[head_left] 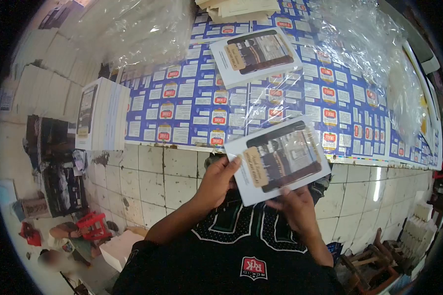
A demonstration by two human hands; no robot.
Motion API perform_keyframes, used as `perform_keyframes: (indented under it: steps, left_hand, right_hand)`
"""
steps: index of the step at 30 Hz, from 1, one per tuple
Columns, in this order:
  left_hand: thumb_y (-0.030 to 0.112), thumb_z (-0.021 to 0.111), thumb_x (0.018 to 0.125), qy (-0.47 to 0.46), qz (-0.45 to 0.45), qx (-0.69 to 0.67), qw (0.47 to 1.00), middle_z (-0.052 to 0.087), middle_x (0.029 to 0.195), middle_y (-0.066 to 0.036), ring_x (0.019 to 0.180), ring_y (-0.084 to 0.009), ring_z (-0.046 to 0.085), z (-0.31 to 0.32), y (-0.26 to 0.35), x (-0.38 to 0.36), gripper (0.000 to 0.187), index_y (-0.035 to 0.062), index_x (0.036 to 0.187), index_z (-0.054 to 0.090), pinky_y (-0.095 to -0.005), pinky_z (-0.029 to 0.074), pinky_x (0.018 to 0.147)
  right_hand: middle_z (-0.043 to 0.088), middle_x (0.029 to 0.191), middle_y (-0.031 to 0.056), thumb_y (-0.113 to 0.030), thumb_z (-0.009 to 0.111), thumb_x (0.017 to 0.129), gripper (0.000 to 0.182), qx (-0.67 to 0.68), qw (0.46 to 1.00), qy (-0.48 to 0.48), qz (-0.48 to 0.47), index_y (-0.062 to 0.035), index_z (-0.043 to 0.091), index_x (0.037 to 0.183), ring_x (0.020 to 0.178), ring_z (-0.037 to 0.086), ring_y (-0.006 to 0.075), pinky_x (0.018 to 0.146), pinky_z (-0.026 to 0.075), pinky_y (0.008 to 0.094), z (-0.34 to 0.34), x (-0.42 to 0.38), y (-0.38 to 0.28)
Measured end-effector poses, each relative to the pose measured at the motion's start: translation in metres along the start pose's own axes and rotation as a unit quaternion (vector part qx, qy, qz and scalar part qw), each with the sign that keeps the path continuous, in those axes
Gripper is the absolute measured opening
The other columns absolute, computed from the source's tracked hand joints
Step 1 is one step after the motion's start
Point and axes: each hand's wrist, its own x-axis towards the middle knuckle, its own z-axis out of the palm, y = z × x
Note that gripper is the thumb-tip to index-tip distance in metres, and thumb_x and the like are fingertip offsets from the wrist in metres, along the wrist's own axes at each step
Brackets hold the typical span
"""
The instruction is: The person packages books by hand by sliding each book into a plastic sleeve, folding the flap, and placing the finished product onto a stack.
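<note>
A white book (251, 189) with a dark framed picture and a tan title label on its cover is held tilted in front of the table's near edge. Its surface looks glossy, like clear plastic wrap. My left hand (217, 181) grips the left edge, thumb on top of the cover. Along the lower right edge, my right hand (299, 209) holds it with the thumb at the rim; the other fingers are partly hidden underneath. A second book (224, 61) with the same cover lies on the table beyond.
Blue printed sheets (192, 98) cover the table. A stack of books (115, 115) stands at its left edge. Clear plastic (138, 32) lies at the back left, more plastic wrap (374, 59) at the right. Another person (66, 236) and a red plastic crate (94, 225) are lower left; a wooden stool (371, 268) stands lower right.
</note>
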Motion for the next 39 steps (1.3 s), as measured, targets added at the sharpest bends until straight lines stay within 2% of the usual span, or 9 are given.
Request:
perform_keyframes:
  steps: [3, 6, 8, 10, 15, 21, 30, 33, 39]
  left_hand:
    - [0.028, 0.050, 0.099, 0.007, -0.012, -0.069, 0.997, 0.063, 0.107, -0.008, 0.095, -0.0169, 0.065, 0.000, 0.004, 0.002, 0.035, 0.0013, 0.122, 0.051, -0.0333, 0.056, 0.081]
    - [0.026, 0.048, 0.100, -0.029, -0.014, -0.071, 0.997, 0.063, 0.109, -0.007, 0.096, -0.0175, 0.065, -0.002, 0.004, 0.003, 0.034, 0.0012, 0.124, 0.050, -0.0349, 0.056, 0.083]
    - [0.025, 0.047, 0.101, -0.040, -0.019, -0.004, 0.999, 0.061, 0.111, -0.007, 0.098, -0.0180, 0.065, -0.003, -0.001, 0.008, 0.035, 0.0007, 0.125, 0.049, -0.0364, 0.055, 0.084]
    - [0.025, 0.047, 0.101, -0.043, -0.026, 0.002, 0.999, 0.061, 0.112, -0.008, 0.099, -0.0181, 0.064, 0.002, -0.004, 0.010, 0.035, 0.0003, 0.126, 0.048, -0.0362, 0.055, 0.085]
    - [0.023, 0.051, 0.099, -0.024, -0.074, -0.001, 0.997, 0.060, 0.116, -0.009, 0.104, -0.0200, 0.062, 0.009, 0.004, 0.007, 0.038, -0.0018, 0.128, 0.045, -0.0361, 0.054, 0.087]
    - [0.042, 0.083, 0.070, -0.056, 0.031, 0.427, 0.902, 0.056, 0.120, -0.028, 0.107, -0.0330, 0.062, 0.022, 0.013, -0.030, 0.104, -0.0101, 0.134, 0.019, -0.0392, 0.052, 0.088]
    - [0.041, 0.075, 0.080, 0.047, 0.178, 0.644, 0.743, 0.068, 0.093, -0.019, 0.069, -0.0272, 0.069, 0.034, 0.010, -0.021, 0.060, -0.0051, 0.110, 0.049, -0.0348, 0.054, 0.058]
    - [0.043, 0.076, 0.077, 0.046, 0.036, 0.668, 0.742, 0.064, 0.108, -0.020, 0.088, -0.0285, 0.067, 0.030, 0.008, -0.019, 0.061, -0.0030, 0.108, 0.052, -0.0390, 0.052, 0.070]
    - [0.036, 0.076, 0.074, 0.233, 0.321, 0.729, 0.558, 0.049, 0.137, -0.015, 0.128, -0.0355, 0.040, 0.027, 0.011, 0.007, 0.056, 0.0002, 0.113, 0.057, -0.0527, 0.020, 0.108]
  right_hand:
    - [0.064, 0.077, 0.0101, -0.008, 0.073, 0.081, 0.022, -0.344, 0.936, -0.029, 0.073, 0.0028, 0.058, 0.094, 0.059, 0.061, 0.0159, 0.052, 0.049, 0.0275, -0.033, -0.002, -0.032]
    - [0.065, 0.107, 0.0167, -0.012, 0.091, 0.057, 0.071, -0.640, 0.757, 0.079, -0.110, -0.0005, 0.053, 0.116, 0.095, 0.065, 0.0232, 0.077, 0.054, 0.0343, -0.051, -0.003, -0.087]
    - [0.046, 0.137, 0.0223, -0.017, 0.092, 0.049, 0.104, -0.698, 0.631, 0.023, -0.337, -0.0015, 0.037, 0.136, 0.129, 0.044, 0.0332, 0.105, 0.039, 0.0461, -0.037, 0.010, -0.102]
    - [0.022, 0.153, 0.0197, -0.023, 0.092, 0.048, 0.124, -0.777, 0.568, -0.093, -0.257, -0.0040, 0.019, 0.147, 0.143, 0.017, 0.0372, 0.117, 0.016, 0.0484, -0.031, 0.032, -0.110]
    - [0.044, 0.141, 0.0210, -0.021, 0.089, 0.056, 0.106, -0.695, 0.669, -0.103, -0.242, -0.0017, 0.031, 0.142, 0.136, 0.037, 0.0334, 0.116, 0.017, 0.0492, -0.044, 0.051, -0.114]
    - [0.041, 0.144, 0.0178, -0.017, 0.087, 0.058, 0.101, -0.722, 0.628, -0.090, -0.277, -0.0034, 0.032, 0.141, 0.136, 0.037, 0.0320, 0.115, 0.016, 0.0532, -0.045, 0.041, -0.109]
    - [0.049, 0.134, 0.0198, -0.027, 0.086, 0.061, 0.087, -0.730, 0.609, -0.017, -0.310, -0.0017, 0.042, 0.132, 0.128, 0.044, 0.0335, 0.114, 0.018, 0.0541, -0.048, 0.052, -0.092]
    - [0.054, 0.129, 0.0182, -0.028, 0.085, 0.064, 0.081, -0.682, 0.639, 0.010, -0.356, -0.0008, 0.045, 0.129, 0.122, 0.050, 0.0338, 0.112, 0.021, 0.0543, -0.041, 0.055, -0.092]
    - [0.062, 0.116, 0.0177, -0.027, 0.079, 0.074, 0.073, -0.725, 0.564, -0.004, -0.396, -0.0014, 0.043, 0.133, 0.110, 0.059, 0.0333, 0.109, 0.028, 0.0520, -0.033, 0.075, -0.091]
